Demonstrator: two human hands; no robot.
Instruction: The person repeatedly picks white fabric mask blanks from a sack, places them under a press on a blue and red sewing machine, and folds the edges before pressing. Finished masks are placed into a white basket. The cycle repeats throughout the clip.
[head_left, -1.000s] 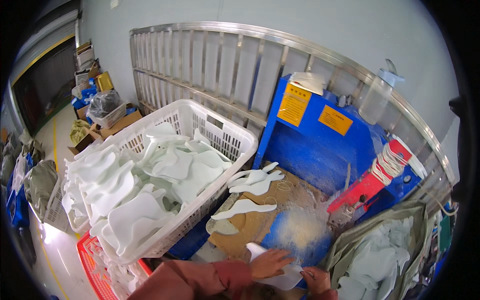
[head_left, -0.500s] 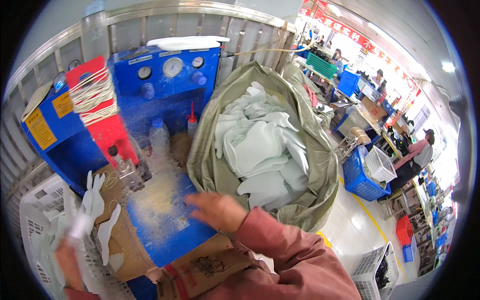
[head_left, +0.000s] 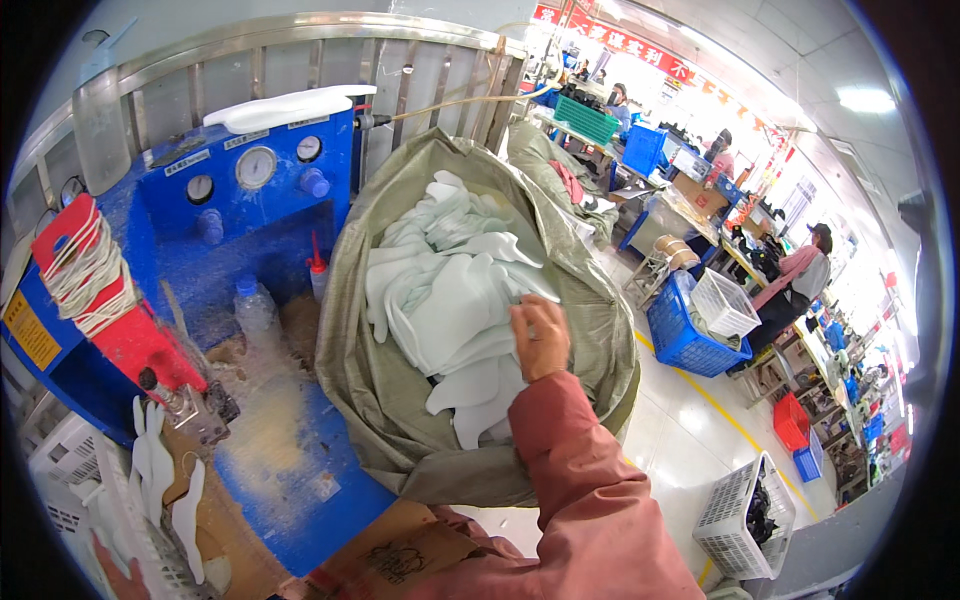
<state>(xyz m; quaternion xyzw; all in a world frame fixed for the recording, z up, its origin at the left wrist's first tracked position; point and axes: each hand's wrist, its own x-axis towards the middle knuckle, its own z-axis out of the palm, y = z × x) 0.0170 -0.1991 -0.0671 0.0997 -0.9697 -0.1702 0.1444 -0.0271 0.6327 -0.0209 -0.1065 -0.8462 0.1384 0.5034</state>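
White pieces [head_left: 455, 305] have your right hand [head_left: 541, 338] at their three o'clock, left hand [head_left: 123, 580] at eight; I can't tell either grip's state.

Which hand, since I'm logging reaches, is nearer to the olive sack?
Right. The right hand is over the olive sack, beside its white pieces; the left hand is well off to the left, by the white basket.

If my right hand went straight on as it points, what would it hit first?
Likely the white curved pieces in the olive sack; depth under your right hand is unclear.
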